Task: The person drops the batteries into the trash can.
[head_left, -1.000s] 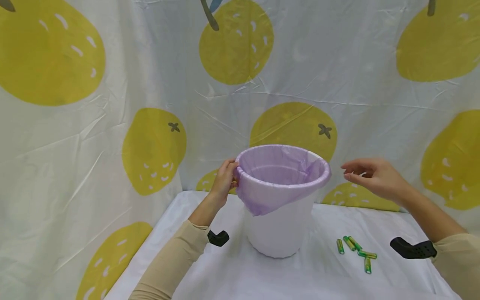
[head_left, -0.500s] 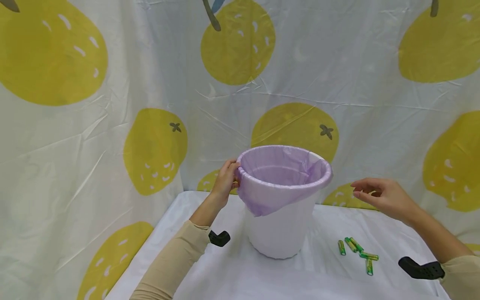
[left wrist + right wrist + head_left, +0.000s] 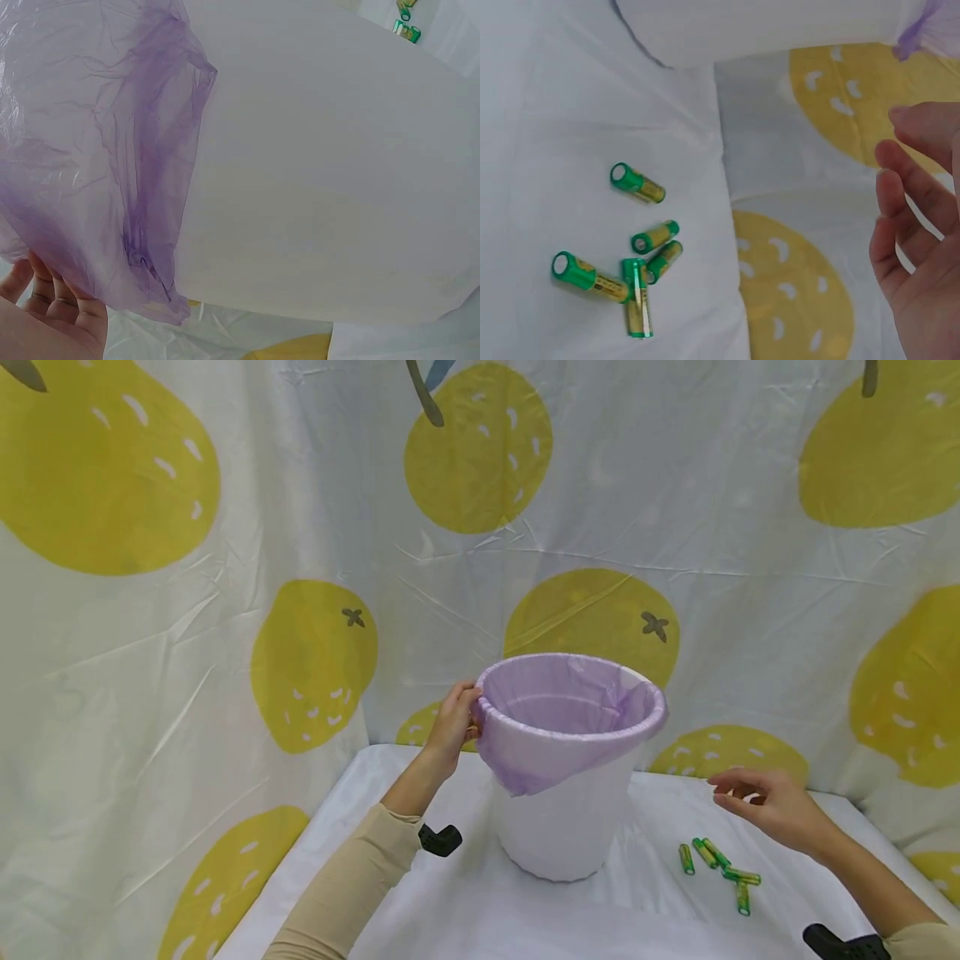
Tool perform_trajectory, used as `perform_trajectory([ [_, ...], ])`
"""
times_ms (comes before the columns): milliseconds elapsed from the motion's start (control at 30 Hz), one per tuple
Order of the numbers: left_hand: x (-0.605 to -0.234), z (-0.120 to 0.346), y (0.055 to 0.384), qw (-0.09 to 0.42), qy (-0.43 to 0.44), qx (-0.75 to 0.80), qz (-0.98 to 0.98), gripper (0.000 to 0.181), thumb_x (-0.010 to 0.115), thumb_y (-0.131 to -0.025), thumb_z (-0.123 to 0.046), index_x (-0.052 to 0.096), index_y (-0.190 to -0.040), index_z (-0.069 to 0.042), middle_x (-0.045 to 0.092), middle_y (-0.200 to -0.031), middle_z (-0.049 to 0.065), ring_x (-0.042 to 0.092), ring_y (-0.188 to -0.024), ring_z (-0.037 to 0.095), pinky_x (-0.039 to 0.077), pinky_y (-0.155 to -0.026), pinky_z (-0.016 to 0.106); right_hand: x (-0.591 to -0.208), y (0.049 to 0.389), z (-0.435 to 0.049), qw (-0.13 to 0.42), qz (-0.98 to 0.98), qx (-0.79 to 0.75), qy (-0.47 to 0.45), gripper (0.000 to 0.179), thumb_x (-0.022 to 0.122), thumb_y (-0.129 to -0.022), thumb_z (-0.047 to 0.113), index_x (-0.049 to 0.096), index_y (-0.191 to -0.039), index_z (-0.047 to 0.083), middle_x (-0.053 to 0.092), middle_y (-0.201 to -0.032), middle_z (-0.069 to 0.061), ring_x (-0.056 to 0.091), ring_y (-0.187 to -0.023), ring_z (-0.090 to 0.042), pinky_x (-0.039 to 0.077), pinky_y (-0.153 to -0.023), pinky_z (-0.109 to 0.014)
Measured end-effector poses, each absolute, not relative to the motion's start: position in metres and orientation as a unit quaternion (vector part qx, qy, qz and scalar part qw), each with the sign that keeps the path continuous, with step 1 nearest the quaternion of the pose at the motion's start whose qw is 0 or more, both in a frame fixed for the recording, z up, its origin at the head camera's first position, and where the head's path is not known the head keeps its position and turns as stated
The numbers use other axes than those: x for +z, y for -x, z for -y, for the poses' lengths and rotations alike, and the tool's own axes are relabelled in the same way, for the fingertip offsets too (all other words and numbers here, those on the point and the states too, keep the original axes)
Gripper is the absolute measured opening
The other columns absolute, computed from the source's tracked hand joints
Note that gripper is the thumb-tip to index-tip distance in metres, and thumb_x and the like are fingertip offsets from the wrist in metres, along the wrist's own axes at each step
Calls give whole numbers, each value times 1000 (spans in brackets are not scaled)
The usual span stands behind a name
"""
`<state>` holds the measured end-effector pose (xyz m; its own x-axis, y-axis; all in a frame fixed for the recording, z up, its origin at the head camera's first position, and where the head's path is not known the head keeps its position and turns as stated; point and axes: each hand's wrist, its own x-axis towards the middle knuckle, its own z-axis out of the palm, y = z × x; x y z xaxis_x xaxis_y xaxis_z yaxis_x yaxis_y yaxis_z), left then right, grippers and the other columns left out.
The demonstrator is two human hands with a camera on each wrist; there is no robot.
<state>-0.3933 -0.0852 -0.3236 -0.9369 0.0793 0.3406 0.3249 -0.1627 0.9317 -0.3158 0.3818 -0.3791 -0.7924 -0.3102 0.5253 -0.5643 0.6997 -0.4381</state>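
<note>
A white trash bin (image 3: 562, 827) stands upright on the white cloth. A thin purple garbage bag (image 3: 528, 760) lines its inside and folds over the rim, hanging down the front. My left hand (image 3: 453, 722) grips the bin's rim at its left side, over the bag. In the left wrist view, the curled fingers (image 3: 64, 304) press against the purple plastic. To the right of the bin, my right hand (image 3: 776, 810) hovers with relaxed, loosely bent fingers and holds nothing. Several green and gold batteries (image 3: 645, 184) lie on the cloth below and left of it.
A white-cloth-covered table (image 3: 450, 910) carries everything. Behind it hangs a white curtain (image 3: 720, 510) printed with large yellow fruit. Black wrist devices, one near the left sleeve (image 3: 440, 840) and another near the right sleeve (image 3: 843, 943), stick out from the forearms.
My right hand has moved down and slightly right, away from the bin's rim towards the batteries. The left hand stays on the rim; bin and batteries keep their places.
</note>
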Motion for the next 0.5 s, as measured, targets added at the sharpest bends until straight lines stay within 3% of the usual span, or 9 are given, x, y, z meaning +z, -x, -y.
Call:
perform_trajectory([
  [233, -323, 84, 394, 83, 154, -751, 636, 35, 53, -102, -31, 59, -125, -7, 55, -94, 2, 51, -66, 12, 45, -63, 28, -401, 309, -387, 153, 927, 294, -174, 18, 78, -94, 18, 76, -110, 9, 69, -91, 6, 57, -76, -6, 52, -66, -25],
  [500, -323, 84, 392, 83, 151, -755, 633, 38, 53, -102, -32, 58, -128, -4, 56, -96, 3, 51, -67, 12, 45, -63, 27, -418, 306, -389, 116, 939, 292, -136, 24, 76, -96, 21, 75, -114, 7, 71, -97, 0, 57, -79, -5, 53, -69, -25],
])
